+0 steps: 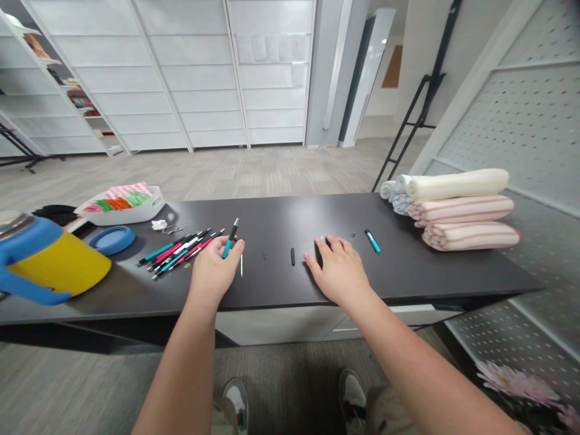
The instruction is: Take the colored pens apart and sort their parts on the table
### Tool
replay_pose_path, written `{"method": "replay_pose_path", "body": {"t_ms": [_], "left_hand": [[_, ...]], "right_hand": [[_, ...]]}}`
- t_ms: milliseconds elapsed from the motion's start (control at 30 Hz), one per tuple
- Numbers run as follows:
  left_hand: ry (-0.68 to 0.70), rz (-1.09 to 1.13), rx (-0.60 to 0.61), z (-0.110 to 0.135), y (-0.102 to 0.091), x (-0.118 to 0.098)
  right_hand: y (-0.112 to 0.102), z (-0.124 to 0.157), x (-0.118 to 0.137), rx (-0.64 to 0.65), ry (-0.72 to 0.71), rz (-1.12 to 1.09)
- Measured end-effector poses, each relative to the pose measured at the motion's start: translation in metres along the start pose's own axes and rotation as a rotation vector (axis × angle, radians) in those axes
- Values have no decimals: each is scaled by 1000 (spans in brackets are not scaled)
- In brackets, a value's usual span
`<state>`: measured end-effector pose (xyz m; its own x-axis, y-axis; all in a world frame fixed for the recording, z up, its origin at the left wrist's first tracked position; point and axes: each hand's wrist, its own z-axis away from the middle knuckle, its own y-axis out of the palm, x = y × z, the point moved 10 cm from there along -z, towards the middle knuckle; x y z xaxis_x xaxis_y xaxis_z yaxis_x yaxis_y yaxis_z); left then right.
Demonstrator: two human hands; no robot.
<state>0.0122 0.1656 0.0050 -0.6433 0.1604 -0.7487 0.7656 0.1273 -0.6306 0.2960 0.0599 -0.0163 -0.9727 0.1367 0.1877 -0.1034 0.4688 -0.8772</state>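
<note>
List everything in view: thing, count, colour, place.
table: 1, black, across the middle
held pen: 1, teal and black, centre-left
pen pile: many, teal, pink and black, left of held pen
loose pen part: 1, teal, right of centre
small cap: 1, black, table centre
thin rod: 1, white, just right of held pen
rolled towels: several, cream and pink-striped, stacked at right end
tray: 1, white, coloured items inside, far left
round lid: 1, blue, beside tray
jug: 1, yellow and blue, left edge, blurred
left hand: grips held pen
right hand: flat on table, fingers spread
</note>
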Motion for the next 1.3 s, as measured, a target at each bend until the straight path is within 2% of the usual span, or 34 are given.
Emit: {"method": "replay_pose_path", "body": {"t_ms": [133,233,367,433,700,867,1100,1200,1300], "left_hand": [[2,2,4,0,0,-2],[2,16,3,1,1,-2],[-7,23,6,1,2,-1],[-4,22,16,1,4,0],[23,109,51,0,14,1],[41,59,106,8,20,-17],[231,157,390,35,56,-55],[307,206,501,46,68,-67],[313,256,574,53,75,-71]], "right_hand": [[-13,2,4,-62,13,-3],[-24,2,19,-63,-76,-45],[-20,6,50,85,-347,-183],[-15,9,58,163,-422,-232],[-11,11,62,202,-469,-251],[-12,12,66,195,-474,-257],[-28,6,57,64,-483,-450],[-32,7,56,55,-525,-510],[-34,11,61,62,-592,-517]]}}
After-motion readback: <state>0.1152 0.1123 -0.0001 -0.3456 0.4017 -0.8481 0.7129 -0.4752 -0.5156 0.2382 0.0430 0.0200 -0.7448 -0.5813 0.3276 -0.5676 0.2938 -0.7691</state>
